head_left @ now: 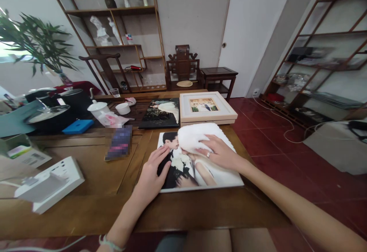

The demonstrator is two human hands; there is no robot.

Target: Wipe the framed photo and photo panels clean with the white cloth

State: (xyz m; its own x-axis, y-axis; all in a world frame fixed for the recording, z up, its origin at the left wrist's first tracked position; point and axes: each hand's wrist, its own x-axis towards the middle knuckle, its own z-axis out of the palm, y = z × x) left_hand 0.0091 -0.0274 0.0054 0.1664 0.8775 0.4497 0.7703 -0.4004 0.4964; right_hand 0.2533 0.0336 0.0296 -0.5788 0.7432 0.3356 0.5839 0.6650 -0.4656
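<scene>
A large photo panel of a couple in wedding clothes lies flat at the front of the wooden table. My left hand rests on the panel's left side, fingers stretched out and holding nothing. On the upper right of the picture, my right hand presses a fluffy white cloth, its fingers bent over it. The cloth hides that part of the panel. Right behind it are a pale wooden picture frame and a dark photo panel.
A white power strip and an opened small box are on the table's left. Farther back stand a lidded pan, a blue box, a white lidded bowl and a small white cup. Red floor tiles lie to the right.
</scene>
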